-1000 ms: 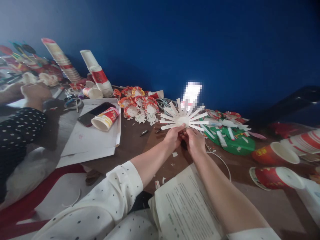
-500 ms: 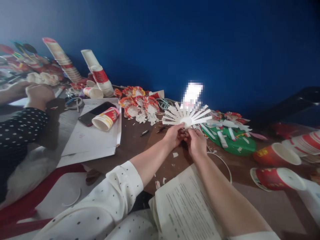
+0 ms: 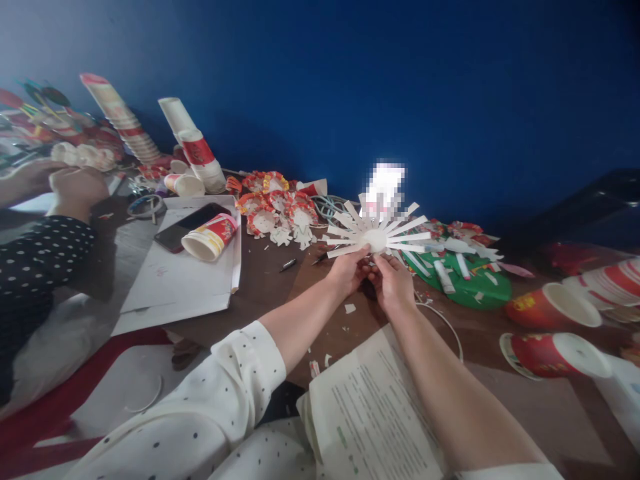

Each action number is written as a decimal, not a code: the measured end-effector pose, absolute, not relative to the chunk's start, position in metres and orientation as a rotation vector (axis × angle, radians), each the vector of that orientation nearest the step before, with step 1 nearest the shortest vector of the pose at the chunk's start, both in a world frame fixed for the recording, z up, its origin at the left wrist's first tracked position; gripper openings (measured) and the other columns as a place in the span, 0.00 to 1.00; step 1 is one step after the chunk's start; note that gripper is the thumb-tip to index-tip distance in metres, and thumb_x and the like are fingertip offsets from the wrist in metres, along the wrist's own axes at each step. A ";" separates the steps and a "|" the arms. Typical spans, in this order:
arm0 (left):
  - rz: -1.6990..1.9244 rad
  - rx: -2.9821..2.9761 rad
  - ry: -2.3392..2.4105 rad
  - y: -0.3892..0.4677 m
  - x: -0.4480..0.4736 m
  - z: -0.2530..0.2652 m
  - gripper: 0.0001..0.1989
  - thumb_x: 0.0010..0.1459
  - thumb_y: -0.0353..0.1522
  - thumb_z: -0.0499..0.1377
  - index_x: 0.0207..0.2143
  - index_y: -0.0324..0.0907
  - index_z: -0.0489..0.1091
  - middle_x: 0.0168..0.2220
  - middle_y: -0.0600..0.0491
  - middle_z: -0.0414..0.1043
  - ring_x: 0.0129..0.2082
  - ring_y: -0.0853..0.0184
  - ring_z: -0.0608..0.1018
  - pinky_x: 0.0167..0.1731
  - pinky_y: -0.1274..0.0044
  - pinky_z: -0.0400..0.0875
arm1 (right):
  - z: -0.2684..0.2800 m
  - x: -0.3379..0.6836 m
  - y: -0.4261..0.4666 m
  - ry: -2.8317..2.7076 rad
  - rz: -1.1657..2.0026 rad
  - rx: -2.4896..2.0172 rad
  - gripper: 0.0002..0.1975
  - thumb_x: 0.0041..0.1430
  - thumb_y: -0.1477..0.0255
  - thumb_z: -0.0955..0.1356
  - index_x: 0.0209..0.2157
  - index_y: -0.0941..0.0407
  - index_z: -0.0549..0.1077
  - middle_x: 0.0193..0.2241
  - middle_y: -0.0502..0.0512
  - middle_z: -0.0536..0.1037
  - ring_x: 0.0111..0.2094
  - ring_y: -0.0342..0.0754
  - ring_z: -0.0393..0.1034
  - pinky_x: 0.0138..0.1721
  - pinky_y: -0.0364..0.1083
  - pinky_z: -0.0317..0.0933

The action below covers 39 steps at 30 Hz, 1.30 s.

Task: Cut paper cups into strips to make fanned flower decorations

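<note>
A white paper cup cut into strips (image 3: pixel 374 241) is held up over the table, its strips fanned out round a circular base. My left hand (image 3: pixel 350 270) pinches its lower edge from the left. On the other side, my right hand (image 3: pixel 393 280) grips the same edge, thumb close to the left one. The fingertips below the base are partly hidden. Behind the strips stands a bright, pixelated panel (image 3: pixel 385 183). To the right lies a green round sheet (image 3: pixel 483 293) covered with paper scraps and cut strips.
Red-and-white cut paper figures (image 3: pixel 275 207) lie left of my hands. A paper cup (image 3: pixel 210 238) and a phone (image 3: pixel 175 233) rest on a white box (image 3: pixel 175 287). An open book (image 3: pixel 370 407) lies before me. Orange cup (image 3: pixel 555 307) at right; another person's hand (image 3: pixel 80 187) at far left.
The cut cup has tipped slightly, so its round base and strips face me more fully. Both hands keep hold of it in nearly the same place.
</note>
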<state>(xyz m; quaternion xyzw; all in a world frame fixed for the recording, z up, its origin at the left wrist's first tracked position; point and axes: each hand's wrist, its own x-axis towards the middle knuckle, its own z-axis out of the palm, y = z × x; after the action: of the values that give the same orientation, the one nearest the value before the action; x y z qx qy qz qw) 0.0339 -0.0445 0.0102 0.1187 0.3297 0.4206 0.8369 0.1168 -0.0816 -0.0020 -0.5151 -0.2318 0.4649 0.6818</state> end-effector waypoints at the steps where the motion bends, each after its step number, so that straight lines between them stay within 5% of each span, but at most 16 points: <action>1: 0.902 0.282 0.689 -0.045 0.034 0.010 0.10 0.51 0.31 0.68 0.28 0.36 0.69 0.20 0.55 0.67 0.17 0.74 0.68 0.18 0.80 0.63 | -0.001 0.117 -0.082 -0.501 1.052 -1.155 0.12 0.39 0.68 0.77 0.24 0.55 0.73 0.19 0.44 0.74 0.18 0.39 0.65 0.17 0.38 0.61; 12: 1.023 0.503 0.689 -0.044 0.044 -0.005 0.10 0.46 0.30 0.70 0.30 0.37 0.73 0.24 0.56 0.72 0.21 0.76 0.70 0.21 0.82 0.62 | 0.007 0.121 -0.081 -0.312 1.136 -1.047 0.13 0.35 0.78 0.76 0.22 0.56 0.69 0.16 0.42 0.68 0.18 0.35 0.61 0.15 0.33 0.58; 39: 0.907 0.253 0.616 -0.041 0.036 0.003 0.07 0.54 0.26 0.61 0.24 0.37 0.66 0.18 0.55 0.64 0.17 0.74 0.66 0.19 0.80 0.58 | 0.001 0.114 -0.083 -0.432 1.028 -1.115 0.08 0.40 0.72 0.74 0.24 0.55 0.73 0.20 0.45 0.75 0.20 0.39 0.68 0.20 0.38 0.63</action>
<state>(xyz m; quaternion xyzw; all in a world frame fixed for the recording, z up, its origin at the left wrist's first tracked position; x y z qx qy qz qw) 0.0355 -0.0410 0.0032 0.1197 0.2921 0.4301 0.8458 0.1142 -0.0832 0.0014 -0.5017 -0.1942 0.4624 0.7048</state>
